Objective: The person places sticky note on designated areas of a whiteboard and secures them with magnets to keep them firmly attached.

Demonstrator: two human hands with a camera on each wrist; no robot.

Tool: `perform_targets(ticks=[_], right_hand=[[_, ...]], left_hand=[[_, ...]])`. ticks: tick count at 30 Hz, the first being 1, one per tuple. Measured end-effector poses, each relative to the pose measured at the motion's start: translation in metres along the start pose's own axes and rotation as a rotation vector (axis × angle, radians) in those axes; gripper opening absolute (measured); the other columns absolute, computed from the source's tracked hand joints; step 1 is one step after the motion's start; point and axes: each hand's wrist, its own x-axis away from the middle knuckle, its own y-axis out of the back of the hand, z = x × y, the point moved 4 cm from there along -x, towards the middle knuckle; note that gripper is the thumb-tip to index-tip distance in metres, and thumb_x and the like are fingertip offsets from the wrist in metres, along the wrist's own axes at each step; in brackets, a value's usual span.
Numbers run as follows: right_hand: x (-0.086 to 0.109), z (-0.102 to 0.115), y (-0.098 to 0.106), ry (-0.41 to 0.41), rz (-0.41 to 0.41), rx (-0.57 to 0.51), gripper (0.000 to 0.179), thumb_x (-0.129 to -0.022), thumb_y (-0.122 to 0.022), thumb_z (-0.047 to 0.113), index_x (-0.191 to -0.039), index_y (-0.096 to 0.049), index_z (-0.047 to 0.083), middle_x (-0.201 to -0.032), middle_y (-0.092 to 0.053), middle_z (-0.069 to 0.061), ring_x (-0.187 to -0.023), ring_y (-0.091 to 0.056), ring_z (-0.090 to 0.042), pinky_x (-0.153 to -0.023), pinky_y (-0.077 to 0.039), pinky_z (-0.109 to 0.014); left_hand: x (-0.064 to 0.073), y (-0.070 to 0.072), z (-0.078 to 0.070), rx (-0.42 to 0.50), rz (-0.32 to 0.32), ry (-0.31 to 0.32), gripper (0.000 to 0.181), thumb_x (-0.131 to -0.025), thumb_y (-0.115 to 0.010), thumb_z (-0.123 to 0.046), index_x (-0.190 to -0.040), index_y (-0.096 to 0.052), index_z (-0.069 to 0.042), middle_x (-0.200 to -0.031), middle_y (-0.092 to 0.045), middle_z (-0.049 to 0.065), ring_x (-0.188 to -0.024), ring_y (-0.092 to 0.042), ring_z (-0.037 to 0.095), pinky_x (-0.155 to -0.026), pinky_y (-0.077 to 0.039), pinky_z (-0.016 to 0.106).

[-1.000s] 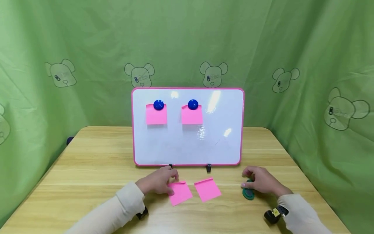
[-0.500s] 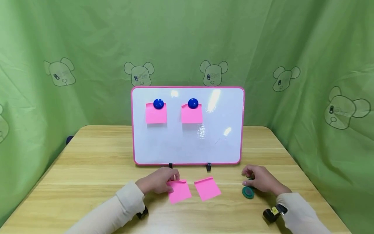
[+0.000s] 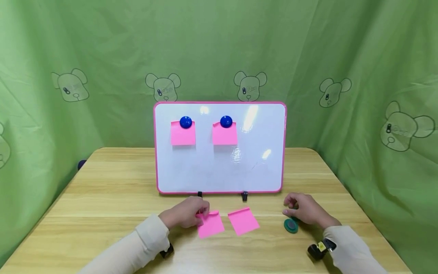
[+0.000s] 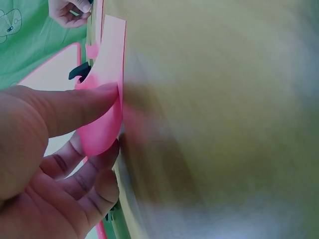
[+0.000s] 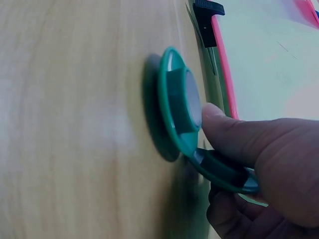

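Note:
In the head view my left hand [image 3: 184, 212] pinches the left edge of a pink sticky note [image 3: 211, 227]. The left wrist view shows that note [image 4: 110, 59] bowed between thumb and fingers. To its right a second pink sticky note [image 3: 243, 221] lies on the table, its top strip folded up. My right hand [image 3: 307, 209] grips a green round magnet [image 5: 219, 171] between thumb and fingers, mostly hidden in the head view. Against it lies another green magnet [image 5: 175, 102], its grey disc facing up.
A pink-framed whiteboard [image 3: 195, 167] stands behind the hands on black feet [image 3: 244, 196]. Two blue magnets, one at left [image 3: 186, 122] and one at right [image 3: 226, 121], each hold a pink note on it. A green curtain [image 3: 219, 42] surrounds the wooden table [image 3: 113, 182].
The left-hand sticky note has turned slightly, and its left edge now bends up between my left thumb and fingers. My right hand stays nearly still beside the green magnets.

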Motion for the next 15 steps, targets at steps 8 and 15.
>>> perform_targets(ticks=[8,15], right_hand=[[0.0000,-0.0008,0.0016,0.009,-0.032,0.006,0.017,-0.084,-0.076,0.017,-0.091,-0.062,0.009,-0.081,-0.055,0.002,-0.076,-0.053,-0.016,-0.069,-0.049,-0.032],[-0.0002,-0.0013,0.0049,0.022,-0.065,0.006,0.013,-0.085,-0.074,0.014,-0.091,-0.063,0.010,-0.085,-0.061,0.001,-0.080,-0.059,-0.017,-0.075,-0.054,-0.038]], left_hand=[[-0.0008,-0.0012,-0.0003,-0.032,-0.068,-0.082,0.027,-0.075,-0.057,0.015,-0.073,-0.057,-0.013,-0.071,-0.050,-0.007,-0.072,-0.045,0.010,-0.067,-0.042,0.021],[-0.0015,0.0011,-0.0005,-0.015,-0.128,-0.109,0.030,-0.079,-0.050,0.016,-0.075,-0.061,-0.011,-0.073,-0.055,-0.006,-0.072,-0.046,0.009,-0.069,-0.045,0.022]])
